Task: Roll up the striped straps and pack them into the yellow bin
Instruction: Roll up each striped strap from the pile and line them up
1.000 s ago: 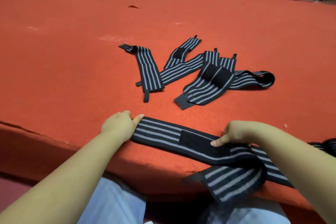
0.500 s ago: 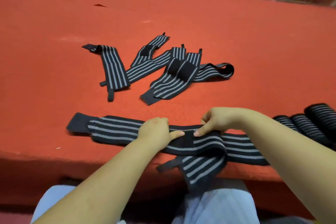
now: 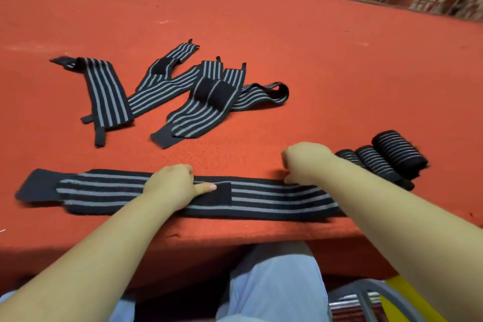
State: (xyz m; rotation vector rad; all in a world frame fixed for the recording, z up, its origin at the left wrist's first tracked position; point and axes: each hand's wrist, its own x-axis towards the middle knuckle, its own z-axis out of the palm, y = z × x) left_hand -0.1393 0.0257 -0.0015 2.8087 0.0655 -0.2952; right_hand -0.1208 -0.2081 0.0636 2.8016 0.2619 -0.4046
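- Strap [image 3: 274, 197], black with grey stripes: laid flat along the near edge of the red table [image 3: 339, 73].
- My left hand [image 3: 173, 187]: fingers curled, thumb pressing the strap's black patch.
- My right hand [image 3: 304, 162]: closed, pinching the strap's far edge.
- Loose straps [image 3: 209, 97]: heaped mid-table.
- Rolled straps [image 3: 384, 158]: three, touching, beside my right forearm.
- Yellow bin [image 3: 402, 293]: corner only, below the table.

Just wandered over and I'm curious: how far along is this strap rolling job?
Three rolled straps lie on the red table at the right, so those look rolled but not binned. One flat strap lies along the near edge under the left hand and right hand, not yet rolled. A pile of loose straps waits. The yellow bin barely shows.
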